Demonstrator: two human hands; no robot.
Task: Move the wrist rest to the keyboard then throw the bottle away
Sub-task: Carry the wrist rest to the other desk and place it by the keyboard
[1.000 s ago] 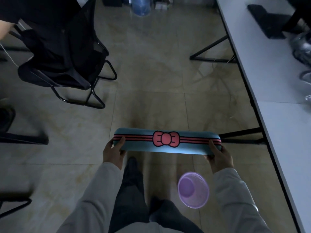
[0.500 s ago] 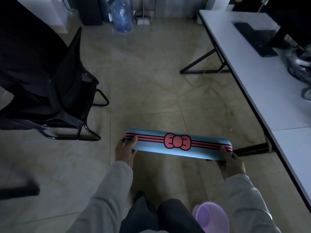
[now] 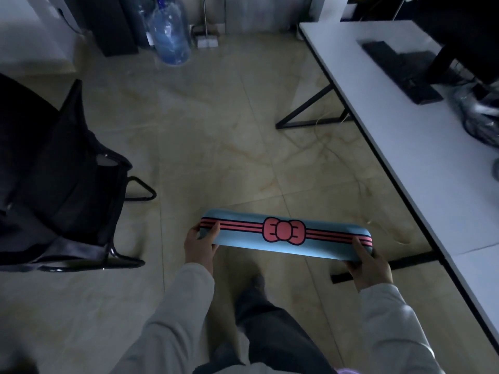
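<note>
I hold a long blue wrist rest [image 3: 286, 240] with red stripes and a red bow level over the tiled floor. My left hand [image 3: 201, 245] grips its left end and my right hand [image 3: 368, 264] grips its right end. A black keyboard [image 3: 399, 70] lies on the white desk [image 3: 378, 130] at the upper right, well beyond the wrist rest. I see no small bottle to throw away in this view.
A black office chair [image 3: 62, 184] stands at the left. A large water jug [image 3: 170, 36] sits on the floor at the back. Black desk legs [image 3: 310, 114] angle out under the desk. A crumpled plastic bag [image 3: 480, 114] lies on the desk's right side.
The view has tilted up and moved forward. The desk and keyboard are nearer and the purple bin has slid almost out of the bottom edge. Both hands keep their grip.
</note>
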